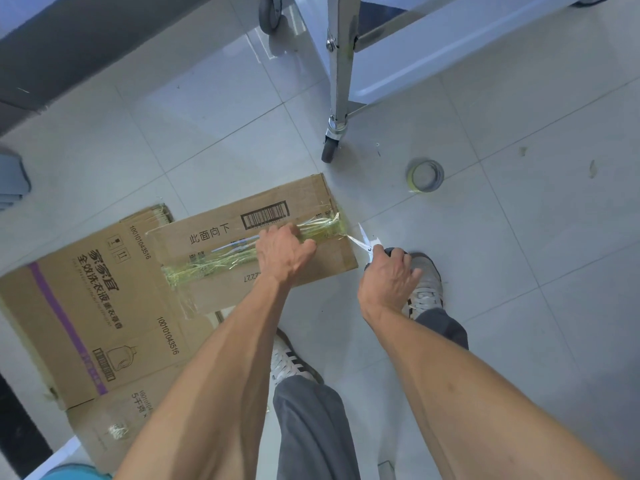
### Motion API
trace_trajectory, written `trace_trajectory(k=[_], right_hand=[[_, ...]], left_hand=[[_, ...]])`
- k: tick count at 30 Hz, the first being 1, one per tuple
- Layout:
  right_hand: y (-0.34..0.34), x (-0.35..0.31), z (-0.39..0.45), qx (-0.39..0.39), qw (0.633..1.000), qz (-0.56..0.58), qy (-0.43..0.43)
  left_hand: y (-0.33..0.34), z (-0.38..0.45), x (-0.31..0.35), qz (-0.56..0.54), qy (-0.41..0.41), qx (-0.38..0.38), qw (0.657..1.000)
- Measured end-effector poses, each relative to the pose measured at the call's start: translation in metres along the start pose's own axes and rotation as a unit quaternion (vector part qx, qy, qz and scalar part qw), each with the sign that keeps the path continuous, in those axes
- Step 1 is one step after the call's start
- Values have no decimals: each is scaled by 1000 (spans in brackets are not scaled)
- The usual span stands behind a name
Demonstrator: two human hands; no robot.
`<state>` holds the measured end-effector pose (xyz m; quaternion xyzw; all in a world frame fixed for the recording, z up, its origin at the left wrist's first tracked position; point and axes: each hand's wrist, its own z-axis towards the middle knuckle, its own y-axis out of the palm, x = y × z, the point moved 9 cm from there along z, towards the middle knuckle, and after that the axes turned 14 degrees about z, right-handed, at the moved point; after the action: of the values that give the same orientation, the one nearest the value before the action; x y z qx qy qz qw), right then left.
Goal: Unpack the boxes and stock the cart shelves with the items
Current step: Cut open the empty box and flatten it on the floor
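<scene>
A sealed cardboard box (252, 244) lies on the tiled floor (519, 271) in front of the person, its top face printed with a barcode and Chinese characters and crossed along the middle seam by a wrinkled band of yellowish clear tape (214, 263). The left hand (284, 251) rests on top of the box over that seam, toward its right end, fingers curled down against the tape; whether they actually pinch the tape cannot be told. Just off the box's right edge, the right hand (388, 275) grips a pair of scissors (367, 242) by dark handles, the pale blades parted and pointing up toward the corner where the tape wraps over the edge; the blade tips sit right at a strip of tape there. Under and to the left of the box lies a flattened carton (86, 306) with a purple stripe and black printing. Below the right hand a pale laced shoe (426, 285) stands on the floor, and a second shoe (287, 362) shows between the forearms, both under grey trouser legs. Farther out, a roll of tape (425, 175) lies flat on the tiles, near a metal cart (341, 64) leg with a small caster wheel (330, 148).
</scene>
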<state>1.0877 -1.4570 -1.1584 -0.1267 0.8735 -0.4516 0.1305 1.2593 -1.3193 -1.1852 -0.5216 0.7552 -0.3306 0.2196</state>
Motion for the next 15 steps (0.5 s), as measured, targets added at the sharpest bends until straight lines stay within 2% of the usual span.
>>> trace_trajectory(k=[4,7,11,15], right_hand=[[2,-5,10,-2,999,42,-18],[1,-13,22,11,994,78,-70],[7,-26,30,17,988,56,-143],[22,-31,31,0,990,30,-137]], left_hand=[[10,7,4,51,-9,-13,999],[9,9,5,25,-1,7,1000],[4,7,13,-14,11,59,998],[5,10,13,-4,10,76,997]])
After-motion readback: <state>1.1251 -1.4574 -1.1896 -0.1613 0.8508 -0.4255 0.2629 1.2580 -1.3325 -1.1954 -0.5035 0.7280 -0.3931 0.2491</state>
